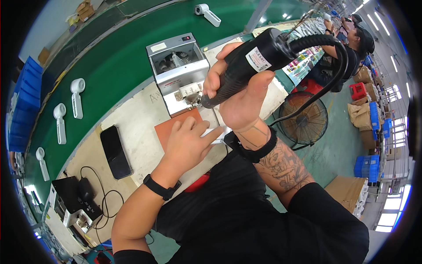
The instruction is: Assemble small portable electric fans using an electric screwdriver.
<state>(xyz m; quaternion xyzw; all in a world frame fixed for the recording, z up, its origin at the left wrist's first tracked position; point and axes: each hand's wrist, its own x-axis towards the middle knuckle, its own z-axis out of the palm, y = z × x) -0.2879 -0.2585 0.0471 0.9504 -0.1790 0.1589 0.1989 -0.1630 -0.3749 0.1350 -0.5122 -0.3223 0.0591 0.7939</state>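
My right hand (239, 99) is wrapped round a black electric screwdriver (246, 66), whose thick cable curves away from its top end. The driver's lower end is close to the front outlet of a grey and white screw feeder (178, 72), beside a small metal fitting (192, 99). Lower and to the left, my left hand (190, 138) lies palm down with its fingers spread over an orange mat (169, 130). Under its right-hand fingers shows part of a white piece (217, 137); most of that piece is hidden.
A black phone (116, 152) lies on the bench, with a black device and cables (81, 196) at lower left. White handheld fans (77, 97) are spaced along the green conveyor (114, 57). A floor fan (303, 116) stands to the right. Farther off is another person (358, 46).
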